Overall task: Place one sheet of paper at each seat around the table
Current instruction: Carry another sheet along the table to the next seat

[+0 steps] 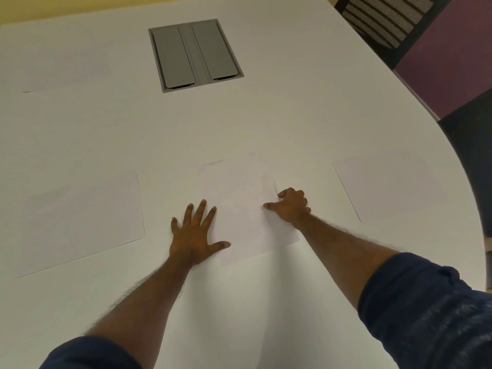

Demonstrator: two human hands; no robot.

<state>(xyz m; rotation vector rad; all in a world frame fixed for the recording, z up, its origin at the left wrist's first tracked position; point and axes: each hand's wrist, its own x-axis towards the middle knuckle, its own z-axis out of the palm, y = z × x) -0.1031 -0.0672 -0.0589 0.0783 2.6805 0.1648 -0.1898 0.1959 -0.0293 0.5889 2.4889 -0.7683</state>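
A white sheet of paper (243,206) lies flat on the white table (239,118) in front of me, possibly a thin stack. My left hand (197,235) rests flat with fingers spread, its thumb on the sheet's left edge. My right hand (291,206) has curled fingers pinching the sheet's right edge. Another sheet (77,222) lies to the left. A third sheet (386,187) lies to the right near the rounded table edge. A faint fourth sheet (61,75) lies at the far left.
A grey cable hatch (195,54) with two flaps is set into the table's middle. A dark mesh-back chair (386,20) stands beyond the table's far right edge. Purple and dark carpet (452,75) shows on the right.
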